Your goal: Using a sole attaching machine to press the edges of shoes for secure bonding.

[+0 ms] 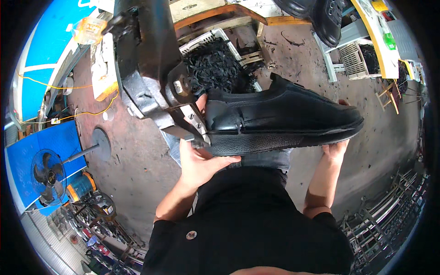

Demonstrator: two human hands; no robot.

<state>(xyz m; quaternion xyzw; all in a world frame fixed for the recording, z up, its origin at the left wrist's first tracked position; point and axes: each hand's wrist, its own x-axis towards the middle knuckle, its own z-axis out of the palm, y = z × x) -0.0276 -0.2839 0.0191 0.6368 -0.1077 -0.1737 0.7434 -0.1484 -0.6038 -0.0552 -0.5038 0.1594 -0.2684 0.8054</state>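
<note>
Steadying the black shoe (284, 114) at the machine head (153, 94), the left hand (199, 164) is clamped on the heel and the right hand (337, 149) on the toe. Whether metal touches heel is hard to confirm. Grip should be even, sole (256, 143) level.

No text is reading clearly. Orange label (89, 29) is wrapping a plastic bottle (85, 41) and showing pale lettering, too distorted to make out. Round badge (191, 235) is sitting on the left chest of the black shirt (247, 220), its mark too small to read. Oval plate (191, 7) is lying near the front edge of the pale tabletop (211, 5), marking not resolving. Pedestal fan (44, 177) is carrying a gold emblem (57, 169), also illegible.
</note>
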